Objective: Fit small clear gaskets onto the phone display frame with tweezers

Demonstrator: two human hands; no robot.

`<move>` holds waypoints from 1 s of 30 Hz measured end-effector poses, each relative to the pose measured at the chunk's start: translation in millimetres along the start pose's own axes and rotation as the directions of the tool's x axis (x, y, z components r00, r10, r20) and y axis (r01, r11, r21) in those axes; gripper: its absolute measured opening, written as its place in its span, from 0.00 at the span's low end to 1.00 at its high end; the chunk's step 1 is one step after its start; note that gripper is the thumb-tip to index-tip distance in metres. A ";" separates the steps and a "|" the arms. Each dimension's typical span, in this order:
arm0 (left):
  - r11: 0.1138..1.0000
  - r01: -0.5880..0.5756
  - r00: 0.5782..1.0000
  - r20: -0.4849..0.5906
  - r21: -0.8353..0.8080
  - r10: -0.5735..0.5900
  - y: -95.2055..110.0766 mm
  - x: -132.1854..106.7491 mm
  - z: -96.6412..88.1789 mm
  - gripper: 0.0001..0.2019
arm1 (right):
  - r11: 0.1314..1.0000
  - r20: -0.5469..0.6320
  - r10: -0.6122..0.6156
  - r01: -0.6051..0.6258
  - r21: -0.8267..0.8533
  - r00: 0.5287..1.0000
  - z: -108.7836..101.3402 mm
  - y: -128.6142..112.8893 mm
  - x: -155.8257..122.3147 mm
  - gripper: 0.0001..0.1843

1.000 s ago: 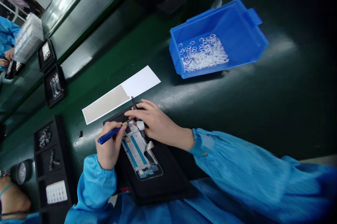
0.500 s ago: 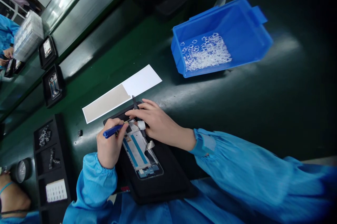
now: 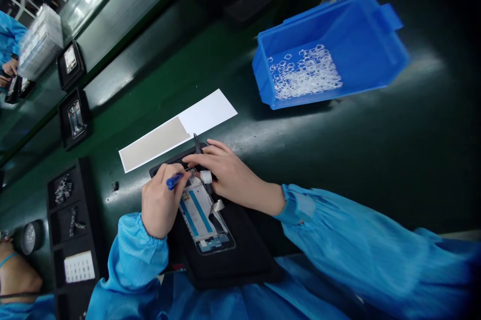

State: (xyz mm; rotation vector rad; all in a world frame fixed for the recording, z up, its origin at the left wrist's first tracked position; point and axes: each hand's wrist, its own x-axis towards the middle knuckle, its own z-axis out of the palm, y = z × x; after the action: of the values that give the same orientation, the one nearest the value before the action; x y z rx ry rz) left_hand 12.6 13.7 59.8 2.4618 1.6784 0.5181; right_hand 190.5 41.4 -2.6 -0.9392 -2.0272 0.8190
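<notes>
My left hand [image 3: 160, 205] is closed around a blue pen-like tool [image 3: 174, 181], which points at the upper end of an opened phone [image 3: 203, 215]. The phone, with two blue strips along its middle, lies in a black holder [image 3: 250, 255]. My right hand [image 3: 240, 175] rests over the phone's upper right side, closed on dark tweezers [image 3: 197, 143] whose tips stick out past the fingers, away from me. A white cover [image 3: 206, 176] sits on one of its fingertips. A silvery flap [image 3: 218, 205] stands up from the phone's right edge. My fingers hide the tool's tip.
Ahead lies a white card with a beige sheet [image 3: 154, 144]. A blue bin [image 3: 372, 44] of small white frames stands at the right. Left are a compartmented black tray [image 3: 90, 210], a round tin [image 3: 32, 237] and another person's arm [image 3: 18, 275]. Phone trays [image 3: 84, 134] lie farther off.
My left hand has turned slightly, so the blue tool now points more toward the camera and looks shorter. The right hand keeps its place at the phone. The whole view has shifted a little.
</notes>
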 end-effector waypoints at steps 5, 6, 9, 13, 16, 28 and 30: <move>0.994 0.021 0.999 -0.039 -0.111 -0.026 -3.8 -7.1 3.7 0.03 | 1.000 0.019 0.020 -0.020 -0.017 1.000 -0.5 -0.7 -0.2 0.33; 0.991 0.025 0.998 -0.048 -0.130 -0.032 -4.2 -8.4 4.2 0.04 | 1.000 0.018 0.017 -0.017 -0.018 1.000 -0.7 -0.9 -0.1 0.32; 0.991 0.036 0.999 -0.030 -0.132 -0.040 -4.6 -8.6 4.0 0.03 | 1.000 0.013 0.007 -0.006 -0.017 1.000 -0.6 -1.0 -0.1 0.32; 0.988 0.061 0.998 0.008 -0.143 -0.061 -8.4 -5.1 5.7 0.04 | 1.000 0.001 0.001 -0.001 0.005 1.000 0.9 -0.2 -0.2 0.31; 0.948 0.145 0.984 -0.059 -0.283 -0.168 -16.5 -7.2 11.6 0.05 | 1.000 -0.008 0.001 -0.001 0.026 1.000 2.3 -0.1 -0.1 0.28; 0.851 0.218 0.895 -0.249 -0.479 -0.369 -23.8 -27.3 8.8 0.05 | 1.000 -0.002 0.004 -0.004 0.016 1.000 3.4 2.2 0.7 0.26; 0.890 0.172 0.927 -0.237 -0.423 -0.292 -20.8 -25.7 13.0 0.04 | 1.000 -0.005 0.007 -0.007 0.022 1.000 3.7 2.4 0.5 0.25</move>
State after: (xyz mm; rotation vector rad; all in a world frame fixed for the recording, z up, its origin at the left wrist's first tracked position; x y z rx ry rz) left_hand -9.7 -0.9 36.2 1.9346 1.7295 1.1139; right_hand 188.0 42.2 -6.2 -0.9353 -2.0077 0.8401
